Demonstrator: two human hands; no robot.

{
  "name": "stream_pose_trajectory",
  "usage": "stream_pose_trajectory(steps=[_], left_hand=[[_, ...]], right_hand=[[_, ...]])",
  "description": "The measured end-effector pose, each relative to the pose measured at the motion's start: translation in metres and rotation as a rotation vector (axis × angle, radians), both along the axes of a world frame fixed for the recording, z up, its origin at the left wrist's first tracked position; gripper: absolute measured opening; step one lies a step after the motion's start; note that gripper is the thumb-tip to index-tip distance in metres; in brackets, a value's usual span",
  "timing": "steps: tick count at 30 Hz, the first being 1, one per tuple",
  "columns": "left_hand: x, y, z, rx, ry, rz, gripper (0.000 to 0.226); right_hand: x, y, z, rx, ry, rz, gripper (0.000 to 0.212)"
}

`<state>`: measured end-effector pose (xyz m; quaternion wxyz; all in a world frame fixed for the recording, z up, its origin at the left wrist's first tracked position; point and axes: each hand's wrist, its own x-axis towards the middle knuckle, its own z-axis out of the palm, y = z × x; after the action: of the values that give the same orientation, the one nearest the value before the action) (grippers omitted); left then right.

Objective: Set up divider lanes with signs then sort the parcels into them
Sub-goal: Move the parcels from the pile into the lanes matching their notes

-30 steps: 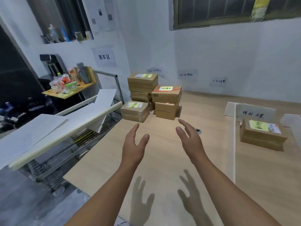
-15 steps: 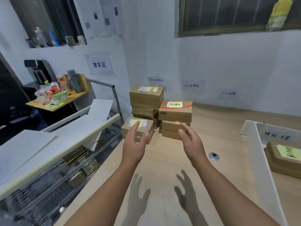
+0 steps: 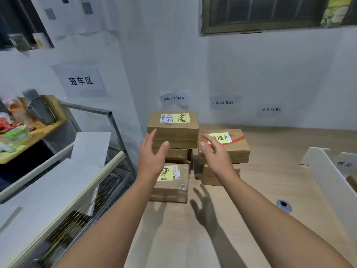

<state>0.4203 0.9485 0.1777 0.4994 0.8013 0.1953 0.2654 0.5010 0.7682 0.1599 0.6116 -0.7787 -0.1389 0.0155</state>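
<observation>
1. The top parcel (image 3: 172, 130) is the one I'm after: a plain brown carton with a white shipping label and a yellow handwritten note on its lid. It sits highest in the pile at the table's far left corner, close to the wall.
2. My left hand (image 3: 151, 157) is held out wide open at the carton's near left corner, fingers straight and thumb splayed. It grips nothing, and I cannot tell whether the fingertips touch the cardboard.
3. My right hand (image 3: 216, 157) is just as open and empty, fingers spread by the carton's near right edge. I judge the hands are set apart like this to clamp the box from both sides and lift it straight off.
4. Under it lies a darker middle parcel (image 3: 178, 154). Lower and nearer me is a front parcel (image 3: 173, 186) with its own yellow note. To the right a red-taped parcel (image 3: 231, 147) rests on a small carton (image 3: 210, 176).
5. Taking the highest one first looks sensible, since nothing rests on it.
6. Farther right, a white divider (image 3: 328, 176) stands on the table (image 3: 260, 190) with a handwritten sign (image 3: 345, 163) just behind it, so a lane looks ready. Off the left edge stands a wire cage trolley (image 3: 110, 115).
</observation>
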Motion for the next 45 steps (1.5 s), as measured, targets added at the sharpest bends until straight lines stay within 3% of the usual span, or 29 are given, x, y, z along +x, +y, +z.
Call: stream_pose_trajectory(steps=[9,19,32,45], left_hand=[[0.108,0.086,-0.015,0.014,0.047,0.025,0.056],[0.152,0.109,-0.053,-0.184,0.068,-0.021,0.050],[0.063,0.071,-0.019,-0.192,-0.084,-0.002,0.047],[-0.074,-0.096,0.011,-0.182,-0.232,-0.131,0.038]], right_hand=[[0.097,0.077,-0.015,-0.137,-0.007,-0.121,0.050],[0.133,0.112,-0.036,-0.133,0.056,-0.190,0.049],[0.044,0.071,0.006,0.082,0.004,-0.185,0.042],[-0.116,-0.094,0.037,0.240,-0.044,-0.315,0.031]])
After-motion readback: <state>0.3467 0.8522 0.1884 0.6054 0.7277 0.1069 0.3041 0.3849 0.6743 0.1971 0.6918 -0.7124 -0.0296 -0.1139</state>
